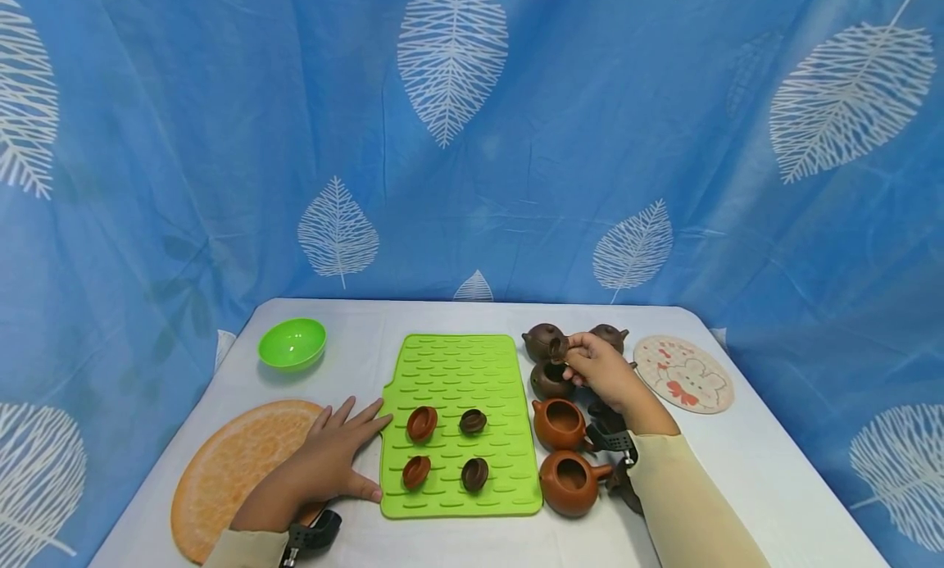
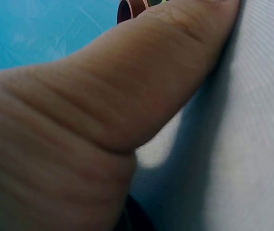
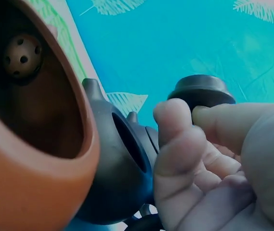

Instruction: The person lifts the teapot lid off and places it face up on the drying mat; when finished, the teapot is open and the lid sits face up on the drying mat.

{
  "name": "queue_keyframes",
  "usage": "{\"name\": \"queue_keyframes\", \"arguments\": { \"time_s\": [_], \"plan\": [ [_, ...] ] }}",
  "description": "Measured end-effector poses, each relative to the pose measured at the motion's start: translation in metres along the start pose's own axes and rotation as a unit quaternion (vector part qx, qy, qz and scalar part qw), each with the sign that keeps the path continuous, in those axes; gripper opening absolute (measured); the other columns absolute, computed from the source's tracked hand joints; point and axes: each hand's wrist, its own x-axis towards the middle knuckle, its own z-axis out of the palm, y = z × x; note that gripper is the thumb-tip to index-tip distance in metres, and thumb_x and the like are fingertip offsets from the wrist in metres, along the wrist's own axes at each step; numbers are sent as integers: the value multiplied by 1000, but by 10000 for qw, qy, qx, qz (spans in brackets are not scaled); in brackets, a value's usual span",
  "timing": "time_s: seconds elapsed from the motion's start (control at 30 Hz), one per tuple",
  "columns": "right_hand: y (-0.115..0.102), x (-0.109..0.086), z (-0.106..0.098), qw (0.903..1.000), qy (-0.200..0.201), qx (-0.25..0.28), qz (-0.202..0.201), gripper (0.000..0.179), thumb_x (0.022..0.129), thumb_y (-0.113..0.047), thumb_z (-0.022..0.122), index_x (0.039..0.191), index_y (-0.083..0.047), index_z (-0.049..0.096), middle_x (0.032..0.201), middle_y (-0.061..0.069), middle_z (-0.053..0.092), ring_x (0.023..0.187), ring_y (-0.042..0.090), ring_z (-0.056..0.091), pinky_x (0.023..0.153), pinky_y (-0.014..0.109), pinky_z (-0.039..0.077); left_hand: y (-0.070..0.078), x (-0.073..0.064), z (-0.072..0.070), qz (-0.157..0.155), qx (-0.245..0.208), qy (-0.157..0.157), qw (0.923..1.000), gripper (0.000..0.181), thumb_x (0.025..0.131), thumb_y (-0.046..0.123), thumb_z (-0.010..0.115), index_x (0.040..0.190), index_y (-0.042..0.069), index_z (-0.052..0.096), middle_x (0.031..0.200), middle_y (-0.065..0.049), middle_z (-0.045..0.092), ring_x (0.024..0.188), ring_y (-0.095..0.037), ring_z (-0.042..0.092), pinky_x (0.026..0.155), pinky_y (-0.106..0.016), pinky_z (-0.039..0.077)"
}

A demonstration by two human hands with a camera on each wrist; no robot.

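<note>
My right hand [image 1: 601, 370] pinches a small dark brown teapot lid [image 3: 202, 86] between thumb and fingers, its rim facing up in the right wrist view. Close by in the head view is a lidless dark teapot [image 1: 551, 380]; behind it stands another dark teapot [image 1: 542, 338]. Nearer me, two reddish-brown teapots [image 1: 564, 490] stand with their mouths uncovered. My left hand [image 1: 335, 453] lies spread, its fingertips and thumb at the left edge of the green mat [image 1: 457, 371]. Upturned on that mat are two reddish lids [image 1: 422, 424] and two dark lids [image 1: 474, 474].
A green bowl [image 1: 292, 344] sits at the back left, with a round orange-brown mat [image 1: 236, 461] partly under my left forearm. One more dark teapot [image 1: 609, 336] stands behind my right hand; dark shapes beneath that forearm are mostly hidden. A rabbit-print mat [image 1: 689, 375] lies at right.
</note>
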Motion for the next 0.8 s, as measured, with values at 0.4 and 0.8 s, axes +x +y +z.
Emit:
{"name": "queue_keyframes", "arguments": {
  "time_s": [0.4,0.8],
  "plan": [
    [4,2,-4,9662,-929,2370,397,19,111,-14,53,129,-8,54,107,2,70,75,3,59,65,13,53,-2,0,-1,-39,3,3,10000,125,55,79,83,161,25,45,174,-4,27,160,-50,8,122,-73,0],
    [3,1,1,9439,-1348,3011,169,13,113,-13,47,121,-13,56,111,0,70,75,2,55,65,13,49,-1,1,0,-24,40,-26,10000,126,54,79,82,161,25,44,174,-4,27,160,-49,8,123,-72,0]
  ]
}}
